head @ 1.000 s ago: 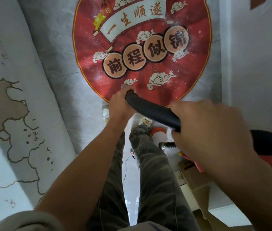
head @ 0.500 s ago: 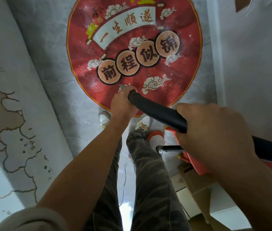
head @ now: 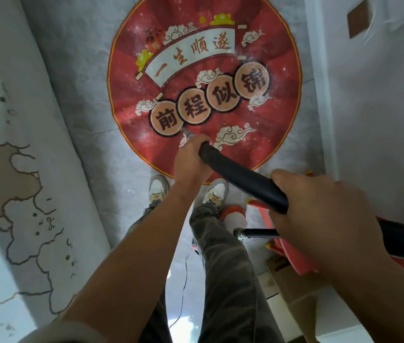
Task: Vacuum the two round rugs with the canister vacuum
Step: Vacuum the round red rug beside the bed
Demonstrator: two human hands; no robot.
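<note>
A round red rug point(head: 277, 134) with Chinese characters and white clouds lies on the grey floor ahead of my feet. White dust speckles its surface. My left hand point(head: 191, 162) grips the front end of the black vacuum hose point(head: 240, 179), just above the rug's near part. A thin metal tip point(head: 186, 132) pokes out beyond its fingers and points at the rug. My right hand point(head: 319, 214) holds the same hose farther back. The red canister vacuum point(head: 295, 258) sits on the floor at my right, partly hidden by my right arm.
A white wall point(head: 381, 120) runs along the right side. A pale covering with a map-like print point(head: 10, 194) fills the left. A cardboard box point(head: 292, 288) stands beside the canister. A thin cord point(head: 183, 280) trails on the floor between my legs.
The view has tilted so more of the rug shows. My left hand and the hose tip have moved forward onto the rug. Both hands keep their grip.
</note>
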